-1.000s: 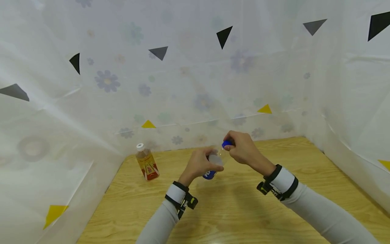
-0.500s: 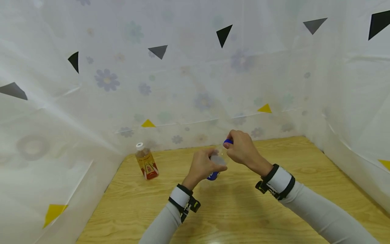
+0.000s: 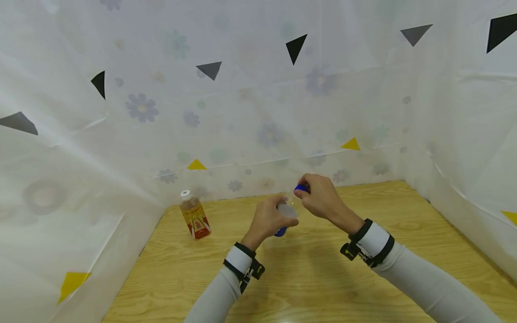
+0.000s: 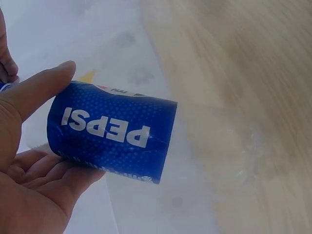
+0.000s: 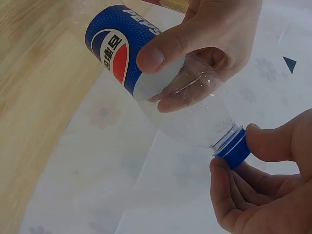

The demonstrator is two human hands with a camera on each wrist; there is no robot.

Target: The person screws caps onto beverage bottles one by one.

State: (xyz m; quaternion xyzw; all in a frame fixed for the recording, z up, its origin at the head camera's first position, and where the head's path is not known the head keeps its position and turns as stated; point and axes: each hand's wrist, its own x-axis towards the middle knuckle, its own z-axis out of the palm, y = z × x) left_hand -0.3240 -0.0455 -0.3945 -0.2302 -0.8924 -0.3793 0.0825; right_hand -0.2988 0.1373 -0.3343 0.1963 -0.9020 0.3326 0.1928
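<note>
My left hand (image 3: pixel 269 218) is wrapped round the body of the Pepsi bottle (image 5: pixel 161 87), thumb on top, fingers curled underneath, seen through the clear plastic in the right wrist view. My right hand (image 3: pixel 321 197) pinches the blue cap (image 5: pixel 233 148) between thumb and fingertips, closed tight on it. The bottle sits between both hands, held off the wooden table (image 3: pixel 307 278) and tilted, cap end up toward the right hand, base down and away to the left. It's clear plastic with a blue label (image 4: pixel 113 136); it looks empty.

Hard to read: from the head view the bottle is mostly covered by my hands, with only the cap and a sliver of blue label showing. Can't tell whether the cap is still threaded on or loose. The left wrist view cuts off the neck and cap, and the base blurs into the backdrop.

Further out: a second bottle (image 3: pixel 194 219) with a white cap and red-orange label stands upright near the table's back-left corner, well apart from my hands. A white flowered sheet (image 3: pixel 242 112) with triangle marks surrounds the table.
</note>
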